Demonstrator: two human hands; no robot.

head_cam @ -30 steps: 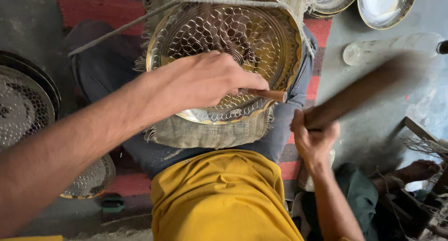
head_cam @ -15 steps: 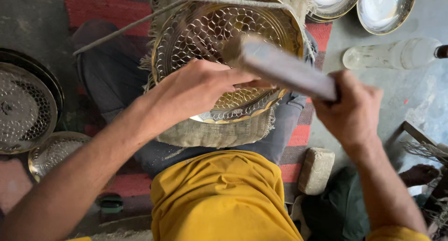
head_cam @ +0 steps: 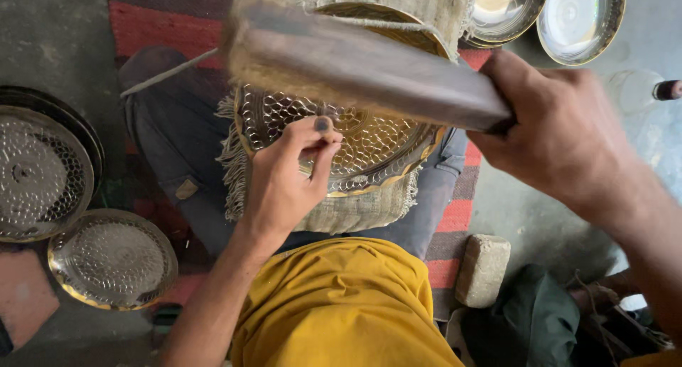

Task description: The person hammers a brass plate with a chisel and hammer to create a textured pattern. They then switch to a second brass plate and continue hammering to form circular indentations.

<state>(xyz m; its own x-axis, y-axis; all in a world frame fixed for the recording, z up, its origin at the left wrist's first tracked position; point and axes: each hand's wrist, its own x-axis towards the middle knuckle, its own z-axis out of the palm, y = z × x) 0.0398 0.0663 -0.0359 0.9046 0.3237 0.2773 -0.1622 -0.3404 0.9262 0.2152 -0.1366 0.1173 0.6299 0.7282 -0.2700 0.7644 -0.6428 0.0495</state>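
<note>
A round brass plate (head_cam: 387, 150) with a hammered scale pattern lies on a frayed sackcloth pad (head_cam: 355, 211) across my lap. My left hand (head_cam: 284, 186) rests on the plate's near side, fingers pinched around a small punch that they mostly hide. My right hand (head_cam: 561, 132) grips a long wooden mallet (head_cam: 355, 68), held up above the plate and reaching from the right toward the upper left. Motion blurs the mallet, which covers the far part of the plate.
Two patterned metal plates lie on the floor at left (head_cam: 42, 171) (head_cam: 114, 257). Shiny bowls (head_cam: 579, 12) sit at top right, beside a plastic bottle (head_cam: 639, 90). A stone block (head_cam: 483, 267) and dark cloth (head_cam: 533, 324) lie at lower right. A red striped rug (head_cam: 163, 26) is underneath.
My right hand has swung the mallet up from low on the right to high across the plate. My left hand stays on the plate, its fingers now pinched upright.
</note>
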